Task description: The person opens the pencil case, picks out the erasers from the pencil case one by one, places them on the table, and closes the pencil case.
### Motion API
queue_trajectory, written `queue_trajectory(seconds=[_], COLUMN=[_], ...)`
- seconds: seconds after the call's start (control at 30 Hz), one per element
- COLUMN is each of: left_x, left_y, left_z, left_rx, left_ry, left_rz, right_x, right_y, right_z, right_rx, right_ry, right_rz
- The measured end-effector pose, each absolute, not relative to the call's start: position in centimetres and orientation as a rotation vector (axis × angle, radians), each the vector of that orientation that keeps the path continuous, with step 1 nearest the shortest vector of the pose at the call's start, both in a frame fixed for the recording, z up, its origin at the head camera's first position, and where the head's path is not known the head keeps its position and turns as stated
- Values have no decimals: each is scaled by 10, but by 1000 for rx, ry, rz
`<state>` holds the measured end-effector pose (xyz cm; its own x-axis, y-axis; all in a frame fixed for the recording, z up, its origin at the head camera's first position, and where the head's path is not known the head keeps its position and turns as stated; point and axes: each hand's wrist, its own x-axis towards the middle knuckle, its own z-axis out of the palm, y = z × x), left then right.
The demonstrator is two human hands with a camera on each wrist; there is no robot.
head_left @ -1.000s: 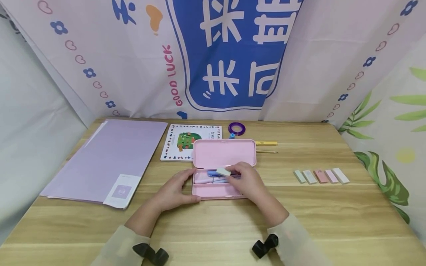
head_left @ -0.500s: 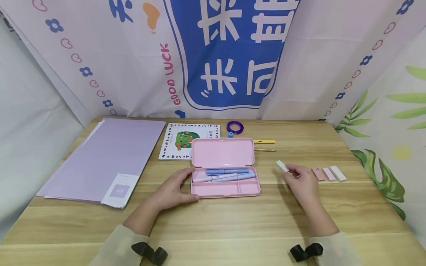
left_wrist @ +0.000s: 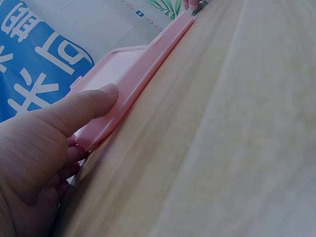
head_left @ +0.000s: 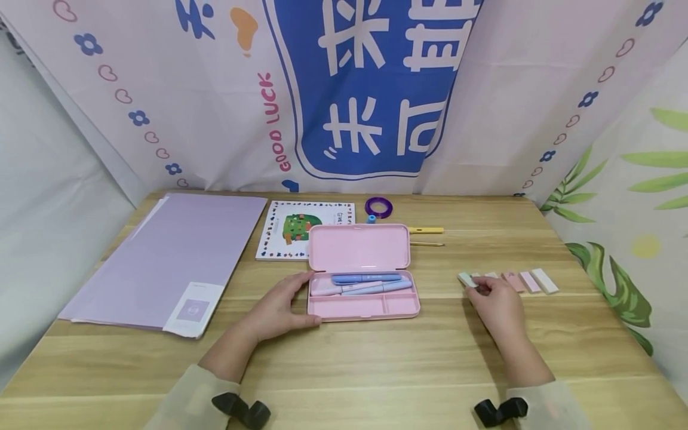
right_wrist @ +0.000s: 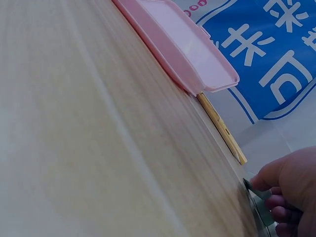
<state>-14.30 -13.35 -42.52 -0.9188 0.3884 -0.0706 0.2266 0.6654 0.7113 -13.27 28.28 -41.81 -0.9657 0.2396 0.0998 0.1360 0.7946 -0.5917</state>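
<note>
An open pink pencil case (head_left: 362, 304) lies mid-table with a blue pen (head_left: 365, 278) and two paler pens (head_left: 349, 289) inside. My left hand (head_left: 301, 298) holds the case's left end, and in the left wrist view its thumb (left_wrist: 94, 101) lies on the case rim (left_wrist: 148, 64). My right hand (head_left: 478, 288) pinches a pale green block (head_left: 466, 279) low over the table, at the left end of a row of pink and white blocks (head_left: 531, 281). In the right wrist view the right hand's fingertips (right_wrist: 276, 185) grip that block (right_wrist: 260, 200).
A purple folder (head_left: 166, 257) covers the left of the table. A picture book (head_left: 301, 230), a purple tape ring (head_left: 378, 207), a yellow pen (head_left: 427, 230) and a pencil (head_left: 427, 243) lie behind the case. Printed cloth hangs close behind and at both sides.
My right hand lifted the pale block out of the case, carried it right, and lowered it to the left end of the row. The left hand stayed on the case.
</note>
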Motion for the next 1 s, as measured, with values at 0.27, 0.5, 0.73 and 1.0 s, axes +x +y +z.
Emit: queue_trajectory(seconds=[0.27, 0.5, 0.73, 1.0], left_x=[-143, -144, -143, -143], left_y=[-134, -133, -134, -134], left_z=[-425, -426, -425, -427], left_rx=[512, 510, 511, 521], left_ry=[2681, 2675, 2673, 2672], left_rz=[1092, 1097, 1108, 1117], right_x=[-131, -130, -143, -183], right_y=[282, 279, 257, 226], right_z=[-418, -415, -409, -414], right_rx=[-263, -306, -294, -189], right_ry=[-2862, -2847, -2747, -2621], right_rz=[877, 885, 1055, 1289])
